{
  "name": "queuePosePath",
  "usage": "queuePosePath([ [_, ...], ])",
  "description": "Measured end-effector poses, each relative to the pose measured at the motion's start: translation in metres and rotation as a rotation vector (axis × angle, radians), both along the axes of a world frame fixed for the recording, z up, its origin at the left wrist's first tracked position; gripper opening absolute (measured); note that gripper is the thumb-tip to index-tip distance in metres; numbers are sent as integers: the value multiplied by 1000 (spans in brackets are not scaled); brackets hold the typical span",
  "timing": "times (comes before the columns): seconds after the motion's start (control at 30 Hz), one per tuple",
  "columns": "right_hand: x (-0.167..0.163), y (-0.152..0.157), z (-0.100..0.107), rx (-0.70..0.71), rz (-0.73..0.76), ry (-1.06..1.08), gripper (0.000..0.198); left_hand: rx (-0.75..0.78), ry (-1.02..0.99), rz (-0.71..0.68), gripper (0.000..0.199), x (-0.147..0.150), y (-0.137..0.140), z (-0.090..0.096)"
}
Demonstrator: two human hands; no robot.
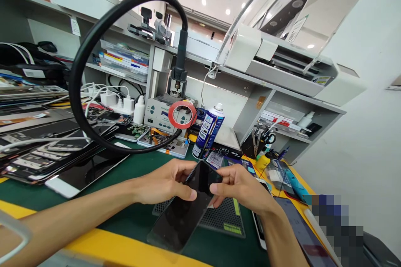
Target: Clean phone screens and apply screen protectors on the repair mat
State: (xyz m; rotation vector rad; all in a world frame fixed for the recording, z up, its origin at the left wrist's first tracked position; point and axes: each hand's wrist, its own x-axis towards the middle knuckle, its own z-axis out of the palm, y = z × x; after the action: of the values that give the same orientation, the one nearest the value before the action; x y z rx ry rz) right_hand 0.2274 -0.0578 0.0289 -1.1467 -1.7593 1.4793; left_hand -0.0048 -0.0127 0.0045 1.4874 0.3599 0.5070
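A black smartphone [188,212] is held tilted between my two hands, above the green work mat. My left hand [171,183] grips its upper left edge, thumb resting on the dark glass. On the upper right edge, my right hand [234,185] has its thumb on the screen and its fingers behind. A clear film-like strip seems to show at the phone's lower end, though I cannot tell whether it is separate. Beneath lies a dark perforated pad [224,217] with yellow-green labels, partly covered by the phone and hands.
Behind the hands stands a blue spray can [208,131]. A hot-air station [159,112] with a looped black hose [75,79] and a red tape roll [173,124] is further back. Stacked phone and tablet parts [56,150] crowd the left; a tablet [297,229] lies right.
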Motion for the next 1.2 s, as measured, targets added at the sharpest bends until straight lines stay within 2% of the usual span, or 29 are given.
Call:
queuePosePath([
  [0.2, 3, -2, 2, -89, 66, -53, 38, 81, 56, -53, 23, -2, -2, 4],
  [0.37, 5, -3, 0, -158, 111, 4, 33, 149, 114, -5, 28, -3, -5, 8],
  [0.57, 8, -3, -3, -180, 131, 54, 29, 105, 99, -41, 27, -4, -4, 8],
  [0.7, 9, -4, -1, -185, 150, 45, 32, 76, 90, -63, 30, -5, -4, 8],
  [0.87, 9, -5, 0, -125, 186, 16, 42, 55, 64, -55, 33, -4, -4, 7],
  [1.2, 1, -3, 1, -95, 125, -22, 37, 30, 26, -64, 28, -4, -2, 6],
])
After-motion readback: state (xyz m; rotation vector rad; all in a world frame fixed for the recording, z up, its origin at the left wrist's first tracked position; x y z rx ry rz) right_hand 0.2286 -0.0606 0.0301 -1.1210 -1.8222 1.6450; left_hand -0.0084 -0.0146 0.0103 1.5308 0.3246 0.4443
